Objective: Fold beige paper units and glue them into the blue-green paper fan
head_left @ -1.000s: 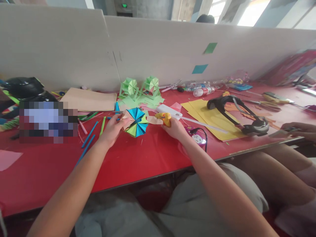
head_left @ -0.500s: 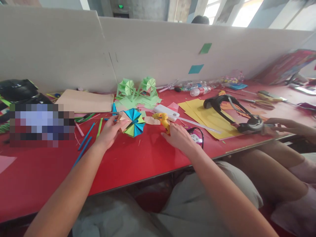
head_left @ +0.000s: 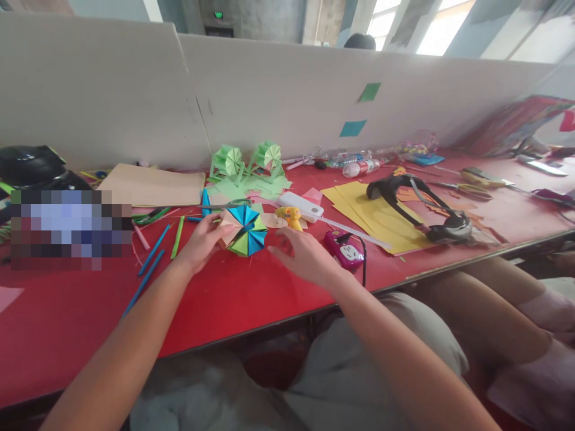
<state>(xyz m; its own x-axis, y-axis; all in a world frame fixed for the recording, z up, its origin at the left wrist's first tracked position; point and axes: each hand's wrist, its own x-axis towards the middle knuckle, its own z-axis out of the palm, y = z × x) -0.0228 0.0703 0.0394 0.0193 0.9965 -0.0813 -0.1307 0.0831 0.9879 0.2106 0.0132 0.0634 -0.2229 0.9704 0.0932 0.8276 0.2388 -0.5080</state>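
Note:
My left hand (head_left: pixel 207 240) grips a folded paper wheel (head_left: pixel 254 234) by its pale orange part, with blue and green pleats fanned out to the right. Just right of the wheel is my right hand (head_left: pixel 297 250), holding nothing, its fingers apart and bent toward the pleats. Beyond that hand a yellow glue gun (head_left: pixel 291 218) lies on the red table (head_left: pixel 215 305). Behind the wheel is a pair of scissors (head_left: pixel 238 204), partly hidden. Two green paper wheels on stands (head_left: pixel 227 160) rest on green paper at the back.
A purple power socket (head_left: pixel 345 250) with a black cord sits right of my right hand. Yellow sheets (head_left: pixel 359 206) lie under a black headset (head_left: pixel 395 206). Blue paper sticks (head_left: pixel 155 251) are at left. A white partition (head_left: pixel 278 90) stands behind. Another person's legs (head_left: pixel 489 293) are at right.
My right hand has let go of the glue gun, leaving it on the table, and moved left toward the wheel. The other person's hand at right has left the headset.

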